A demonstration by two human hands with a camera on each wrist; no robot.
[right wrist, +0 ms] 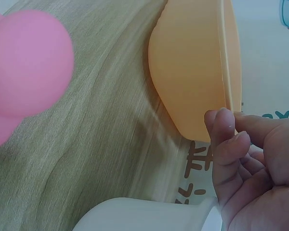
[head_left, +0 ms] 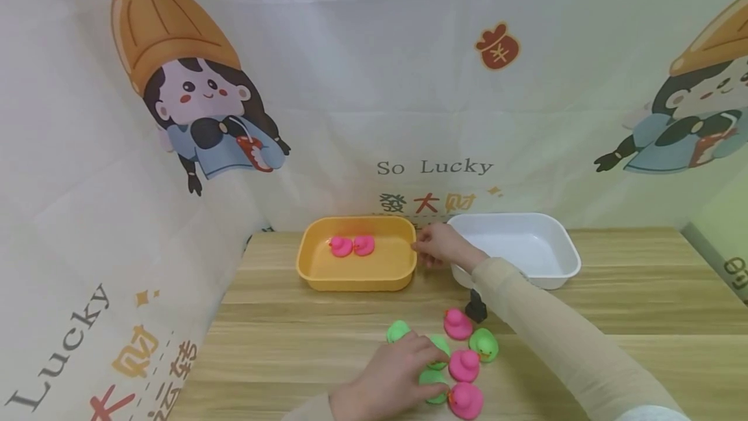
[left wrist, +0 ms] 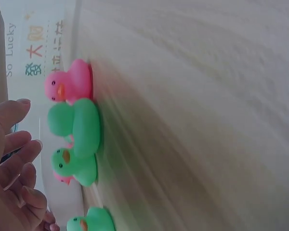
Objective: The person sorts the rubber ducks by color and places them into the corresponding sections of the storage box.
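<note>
My right hand (head_left: 442, 245) pinches the right-hand rim of a yellow-orange plastic basin (head_left: 356, 282), thumb on one side and fingertips on the other in the right wrist view. Inside that basin lie two pink rubber ducks (head_left: 363, 245). Over the near part of the table, my left hand (head_left: 393, 375) hovers beside a group of toy ducks, fingers loosely bent and holding nothing. Around it are several green ducks (left wrist: 84, 127) and pink ducks (left wrist: 69, 83). The hand partly hides some green ones in the head view.
A white basin (head_left: 517, 252) stands to the right of the yellow one, under my right forearm. A small black object (head_left: 476, 309) sits beside the ducks. Behind the wooden table (head_left: 280, 323) hangs a printed cloth (head_left: 362, 83).
</note>
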